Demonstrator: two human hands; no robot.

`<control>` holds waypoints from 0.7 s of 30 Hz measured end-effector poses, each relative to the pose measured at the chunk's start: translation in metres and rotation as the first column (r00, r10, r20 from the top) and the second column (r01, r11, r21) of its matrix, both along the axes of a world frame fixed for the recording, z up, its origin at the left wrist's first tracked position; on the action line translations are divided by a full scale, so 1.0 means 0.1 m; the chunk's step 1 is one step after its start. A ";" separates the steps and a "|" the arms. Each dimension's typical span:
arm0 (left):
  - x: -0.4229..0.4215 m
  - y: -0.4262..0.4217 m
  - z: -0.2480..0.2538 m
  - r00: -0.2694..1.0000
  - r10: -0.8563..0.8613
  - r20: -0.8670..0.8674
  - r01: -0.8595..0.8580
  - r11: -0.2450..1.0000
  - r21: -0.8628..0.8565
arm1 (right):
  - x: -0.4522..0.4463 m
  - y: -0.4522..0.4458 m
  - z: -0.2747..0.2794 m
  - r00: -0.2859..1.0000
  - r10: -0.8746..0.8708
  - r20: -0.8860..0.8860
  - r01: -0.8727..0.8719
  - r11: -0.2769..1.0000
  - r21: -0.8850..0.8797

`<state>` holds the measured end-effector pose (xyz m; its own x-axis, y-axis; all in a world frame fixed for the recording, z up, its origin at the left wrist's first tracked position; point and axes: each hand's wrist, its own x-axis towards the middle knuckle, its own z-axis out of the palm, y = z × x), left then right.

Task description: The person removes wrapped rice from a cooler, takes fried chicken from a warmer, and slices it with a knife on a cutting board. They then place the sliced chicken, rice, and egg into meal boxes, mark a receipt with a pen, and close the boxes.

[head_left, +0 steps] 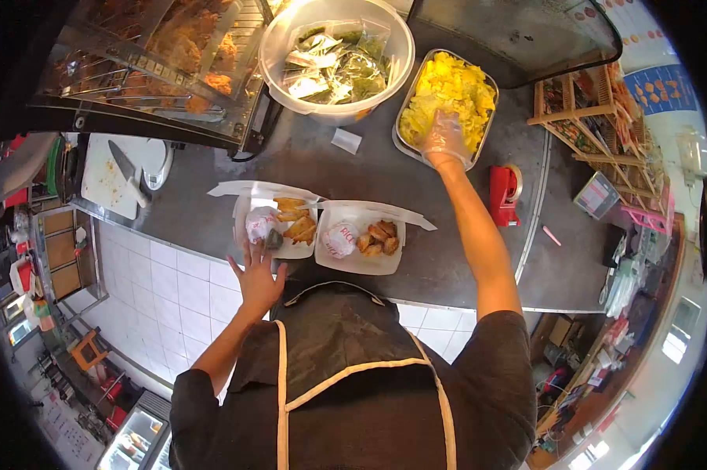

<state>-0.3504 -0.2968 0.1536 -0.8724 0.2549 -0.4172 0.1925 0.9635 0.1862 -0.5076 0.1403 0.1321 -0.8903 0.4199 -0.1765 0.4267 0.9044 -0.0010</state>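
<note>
My right hand (446, 139), in a clear plastic glove, reaches into a metal tray (404, 154) heaped with yellow crumbly food (451, 90) that looks like scrambled egg. Glare on the glove and the food hide how its fingertips are bent. Bare and with fingers spread, my left hand (257, 280) rests at the front edge of the left open takeout box (295, 249). That box holds a paper-wrapped bundle (260, 225), golden fried pieces (297, 219) and a small dark packet (273, 239). Beside it, the right takeout box (361, 262) has a wrapped bundle marked "RICE" (340, 240) and browned fried pieces (378, 238).
A clear tub (404, 47) of packets stands at the back beside a lit food warmer (157, 117). A knife (124, 163) lies on a white cutting board (106, 192) at left. To the right are a red tape dispenser (504, 196) and a pink pen (552, 235).
</note>
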 end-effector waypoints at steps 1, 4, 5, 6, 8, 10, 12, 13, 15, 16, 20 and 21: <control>-0.06 0.02 0.12 1.000 -0.016 -0.015 0.016 1.000 -0.016 | -0.04 0.03 -0.11 0.999 0.008 -0.051 -0.009 0.999 -0.031; -0.35 0.19 0.61 0.997 0.054 -0.060 -0.043 0.984 0.171 | -0.03 0.08 -0.02 0.998 -0.032 -0.063 0.023 0.991 -0.134; -0.55 0.30 0.85 0.978 0.064 -0.197 0.015 0.926 0.377 | -0.03 0.07 0.07 0.998 -0.055 -0.021 0.050 0.978 -0.205; -0.81 0.44 1.15 0.971 0.107 -0.215 0.030 0.834 0.551 | -0.03 0.12 0.03 0.999 -0.046 -0.027 0.040 0.978 -0.204; -1.33 0.82 1.55 0.941 0.187 -0.282 0.107 0.624 0.774 | -0.13 0.28 -0.12 0.996 0.003 -0.089 -0.018 0.986 -0.168; -1.96 1.21 1.41 0.890 0.201 -0.409 0.261 0.510 0.819 | -0.18 0.36 0.05 0.998 0.019 -0.068 -0.033 0.978 -0.207; -2.57 1.63 1.18 0.903 0.109 -0.415 0.253 0.646 0.720 | -0.19 0.67 -0.18 0.962 -0.122 -0.245 0.059 0.966 -0.251; -2.83 1.80 1.06 0.907 0.008 -0.421 0.223 0.839 0.496 | -0.19 0.68 -0.02 0.957 -0.231 -0.173 0.162 0.927 -0.339; -3.38 2.06 0.67 0.937 -0.121 -0.328 0.176 0.974 0.144 | 0.00 0.93 -0.36 0.866 -0.430 -0.256 0.081 0.625 -0.776; -3.49 2.12 0.58 0.922 -0.144 -0.360 0.187 0.978 0.090 | 0.01 1.03 -0.45 0.824 -0.512 -0.241 0.046 0.485 -0.873; -3.93 2.30 0.33 0.748 0.194 -0.635 0.163 0.873 0.459 | 0.22 1.06 -0.08 0.681 -0.727 0.080 0.081 -0.033 -0.996; -4.25 2.20 0.20 0.825 -0.042 -0.563 0.212 0.947 0.240 | 0.22 1.09 -0.05 0.595 -0.781 0.190 0.207 -0.080 -0.975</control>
<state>-0.7751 -0.0765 0.1731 -0.8841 0.4108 0.2228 0.4608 0.8454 0.2700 -0.4858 0.2493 0.1270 -0.5799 0.5526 -0.5987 0.4402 -0.4058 -0.8010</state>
